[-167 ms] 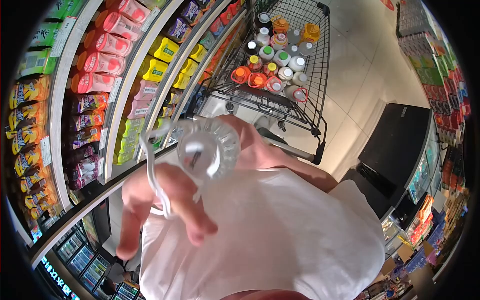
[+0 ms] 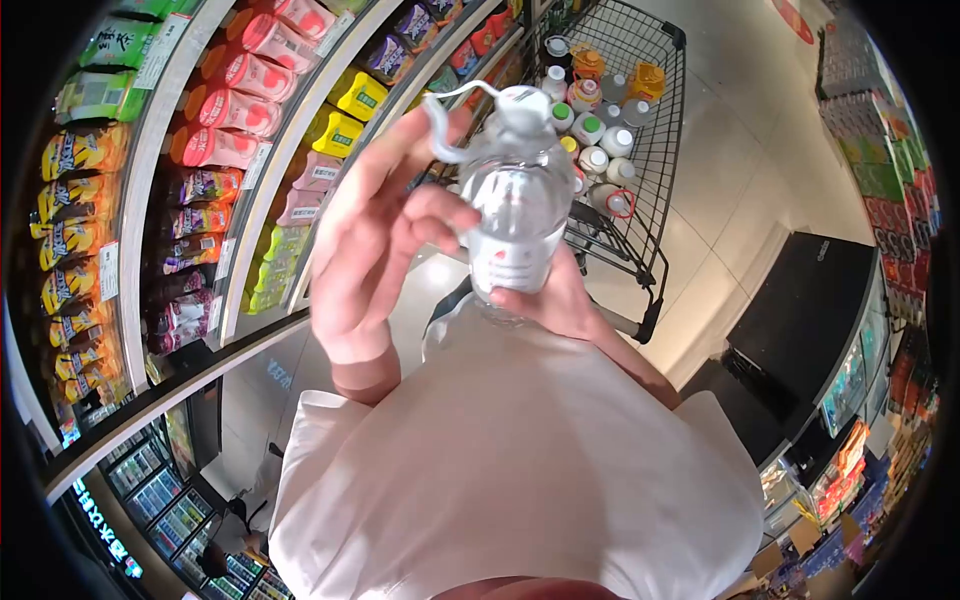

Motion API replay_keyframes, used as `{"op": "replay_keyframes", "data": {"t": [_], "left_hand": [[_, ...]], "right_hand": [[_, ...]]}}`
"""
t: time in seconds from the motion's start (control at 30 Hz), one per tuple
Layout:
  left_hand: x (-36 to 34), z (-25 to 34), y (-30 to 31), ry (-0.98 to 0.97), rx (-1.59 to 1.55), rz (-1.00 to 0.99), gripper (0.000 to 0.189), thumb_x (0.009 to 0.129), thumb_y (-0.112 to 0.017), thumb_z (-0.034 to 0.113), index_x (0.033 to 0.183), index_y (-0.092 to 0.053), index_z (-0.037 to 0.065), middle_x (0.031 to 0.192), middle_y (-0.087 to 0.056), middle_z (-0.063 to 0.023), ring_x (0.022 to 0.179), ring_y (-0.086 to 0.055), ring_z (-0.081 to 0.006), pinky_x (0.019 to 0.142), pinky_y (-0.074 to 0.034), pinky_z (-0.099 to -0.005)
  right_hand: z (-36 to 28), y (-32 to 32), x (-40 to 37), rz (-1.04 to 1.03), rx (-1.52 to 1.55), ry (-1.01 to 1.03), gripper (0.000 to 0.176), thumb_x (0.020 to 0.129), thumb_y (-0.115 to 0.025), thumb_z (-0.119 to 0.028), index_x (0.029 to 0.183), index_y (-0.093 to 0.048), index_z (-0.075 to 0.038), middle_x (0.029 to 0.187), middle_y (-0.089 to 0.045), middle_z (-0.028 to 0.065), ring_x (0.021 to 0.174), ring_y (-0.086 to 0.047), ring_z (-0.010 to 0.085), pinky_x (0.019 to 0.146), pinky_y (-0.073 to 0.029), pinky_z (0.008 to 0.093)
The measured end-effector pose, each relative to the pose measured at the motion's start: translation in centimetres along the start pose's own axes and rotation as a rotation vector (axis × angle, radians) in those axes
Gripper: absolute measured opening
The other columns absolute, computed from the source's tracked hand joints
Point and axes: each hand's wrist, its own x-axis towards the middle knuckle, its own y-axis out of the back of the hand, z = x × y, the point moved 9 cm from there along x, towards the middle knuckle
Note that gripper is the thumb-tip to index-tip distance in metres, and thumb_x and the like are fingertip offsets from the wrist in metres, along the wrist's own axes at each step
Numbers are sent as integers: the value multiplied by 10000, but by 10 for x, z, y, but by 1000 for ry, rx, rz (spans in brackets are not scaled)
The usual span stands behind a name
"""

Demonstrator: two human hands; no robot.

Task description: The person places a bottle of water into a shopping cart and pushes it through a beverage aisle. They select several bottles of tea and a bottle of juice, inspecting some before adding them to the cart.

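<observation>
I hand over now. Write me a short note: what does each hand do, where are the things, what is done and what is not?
Left hand: fingers closed on the neck of the water bottle, beside its plastic loop.
Right hand: grips the bottle from below.
Bottle: upright before the chest, white cap on.
Cart: ahead, many bottles inside.
Done: bottle held in both hands. Not done: cap not off.

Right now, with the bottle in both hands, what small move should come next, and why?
Probably grip the cap with the left hand and twist. The right hand holds the bottle at its base, the left fingers touch its shoulder just under the cap, and the cap looks closed.
</observation>
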Motion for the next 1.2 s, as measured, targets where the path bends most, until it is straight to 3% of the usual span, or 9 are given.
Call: {"op": "replay_keyframes", "data": {"t": [0.07, 0.17, 0.37, 0.47, 0.5, 0.6, 0.8, 1.0, 1.2], "left_hand": [[6, -38, 26, 38, -116, 188, 666, 1156, -589, 282, 1694, -369, -43, 1662, -521, -244, 1253, -721, -286, 1028, -597, -362], [-11, -114, 41, 211, 5, 310, 506, 1180, -548, 206, 1628, -471, -14, 1609, -585, -187, 1390, -635, -235, 1182, -498, -380], [-58, -183, -15, 411, 9, 175, 672, 1130, -670, 183, 1712, -372, 27, 1655, -505, -125, 1549, -475, -250, 1276, -387, -445], [-60, -176, -29, 359, 37, 126, 794, 1096, -729, 187, 1746, -304, 22, 1630, -491, -121, 1563, -442, -257, 1284, -371, -458], [-56, -170, -30, 286, 150, 77, 848, 1060, -779, 163, 1741, -302, -5, 1576, -523, -131, 1515, -487, -267, 1260, -404, -458], [-47, -155, -40, 165, 320, -71, 857, 1044, -800, 155, 1724, -316, -39, 1545, -548, -151, 1425, -550, -275, 1212, -456, -454], [-33, -151, -50, 386, 269, 9, 903, 1016, -833, 195, 1708, -321, -78, 1495, -582, -184, 1322, -596, -260, 1071, -557, -400], [-35, -170, -57, 281, 227, 25, 890, 1031, -810, 193, 1721, -312, -68, 1455, -605, -183, 1193, -621, -199, 732, -605, -267], [-35, -168, -65, 281, 234, 42, 871, 1040, -793, 143, 1736, -304, -47, 1399, -627, -155, 1028, -614, -122, 654, -583, -249]], "right_hand": [[8, 10, 0, 12, 107, -117, 885, 831, -954, -256, 1553, -513, 3, 1396, -706, 123, 1297, -692, 247, 1113, -559, 431], [27, 36, -4, 7, 339, -203, 798, 903, -876, -300, 1554, -521, -6, 1393, -705, 117, 1282, -698, 224, 1101, -566, 425], [49, 51, -15, -24, 641, -356, 871, 910, -818, -486, 1568, -529, 6, 1404, -723, 183, 1227, -755, 297, 1051, -630, 445], [43, 39, -5, -298, 865, -245, 991, 839, -856, -593, 1542, -545, 32, 1329, -744, 211, 1119, -789, 309, 942, -671, 425], [46, 39, -3, -311, 933, -217, 1081, 785, -872, -658, 1525, -547, 61, 1248, -752, 228, 991, -802, 320, 865, -688, 417], [34, 37, -1, -377, 1069, -177, 1145, 772, -906, -618, 1567, -479, 88, 1308, -697, 263, 1169, -726, 376, 861, -684, 468], [15, 30, -6, -465, 1166, -107, 1174, 783, -923, -597, 1594, -428, 93, 1431, -614, 262, 1147, -699, 382, 841, -669, 588], [20, 45, -13, -445, 1144, -71, 1173, 802, -902, -648, 1582, -438, 96, 1442, -607, 237, 1122, -697, 393, 815, -676, 578], [19, 51, -13, -446, 1124, -29, 1299, 795, -854, -816, 1605, -412, 97, 1431, -621, 244, 1126, -699, 372, 810, -706, 553]]}}
